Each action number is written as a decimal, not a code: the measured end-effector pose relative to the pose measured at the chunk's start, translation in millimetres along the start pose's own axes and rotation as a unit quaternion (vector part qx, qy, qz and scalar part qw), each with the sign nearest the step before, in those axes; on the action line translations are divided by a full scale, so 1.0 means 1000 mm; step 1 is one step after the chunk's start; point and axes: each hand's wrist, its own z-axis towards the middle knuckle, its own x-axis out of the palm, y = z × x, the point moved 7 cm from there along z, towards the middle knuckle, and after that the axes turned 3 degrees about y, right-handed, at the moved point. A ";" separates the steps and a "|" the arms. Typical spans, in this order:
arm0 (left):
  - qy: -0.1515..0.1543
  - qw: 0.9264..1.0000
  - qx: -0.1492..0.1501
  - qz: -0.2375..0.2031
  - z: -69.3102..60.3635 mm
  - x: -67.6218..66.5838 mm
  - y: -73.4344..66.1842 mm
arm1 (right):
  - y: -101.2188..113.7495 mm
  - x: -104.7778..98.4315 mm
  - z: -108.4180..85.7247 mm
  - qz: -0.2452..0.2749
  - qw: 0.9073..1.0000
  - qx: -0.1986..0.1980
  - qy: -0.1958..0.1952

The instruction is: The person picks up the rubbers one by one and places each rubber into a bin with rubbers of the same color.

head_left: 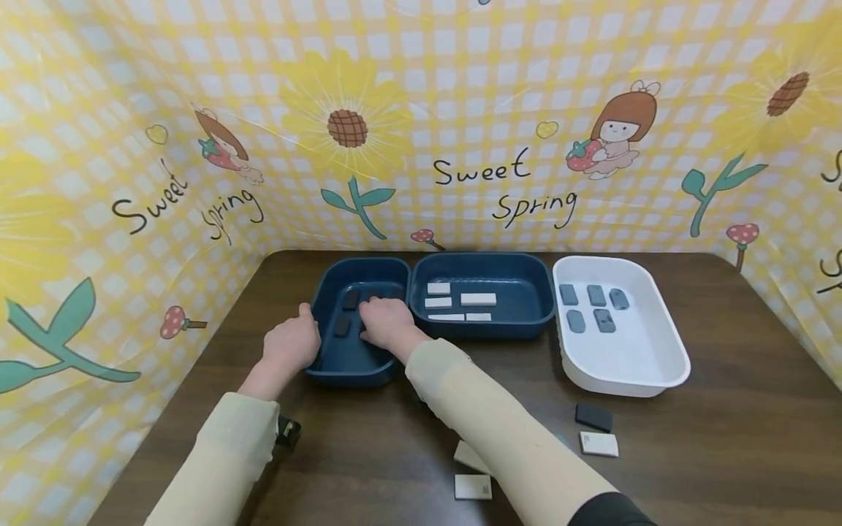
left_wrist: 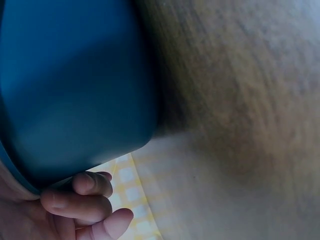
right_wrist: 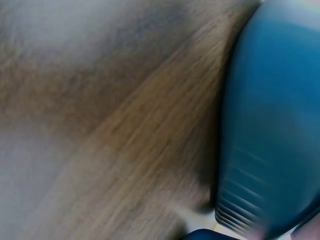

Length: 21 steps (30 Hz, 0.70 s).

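My left hand (head_left: 291,342) holds the left rim of a dark blue rectangular bin (head_left: 351,376). In the left wrist view, the fingers (left_wrist: 80,205) curl beneath the rim of this blue bin (left_wrist: 80,90). My right hand (head_left: 388,321) reaches down inside the same bin, among small dark rectangular blocks. One dark block (head_left: 342,326) lies left of its fingertips, and another dark block (head_left: 351,299) lies just behind. Whether the right fingers pinch a block is hidden by the hand. The right wrist view shows only the bin's outer wall (right_wrist: 270,125) and the table.
A second blue bin (head_left: 520,281) with several white blocks adjoins on the right. Further right stands a white bin (head_left: 638,358) with several grey blocks. On the brown table (head_left: 737,438) lie a dark block (head_left: 594,417) and white blocks, one (head_left: 473,487) near the right forearm.
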 end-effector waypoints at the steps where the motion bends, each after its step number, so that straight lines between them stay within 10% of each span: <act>1: 0.000 1.000 0.000 0.000 0.000 0.000 0.001 | 0.000 0.000 0.000 0.001 1.000 0.001 -0.002; 21: 0.011 1.000 -0.006 0.001 -0.003 -0.002 -0.001 | -0.003 -0.004 0.000 0.024 1.000 0.006 -0.009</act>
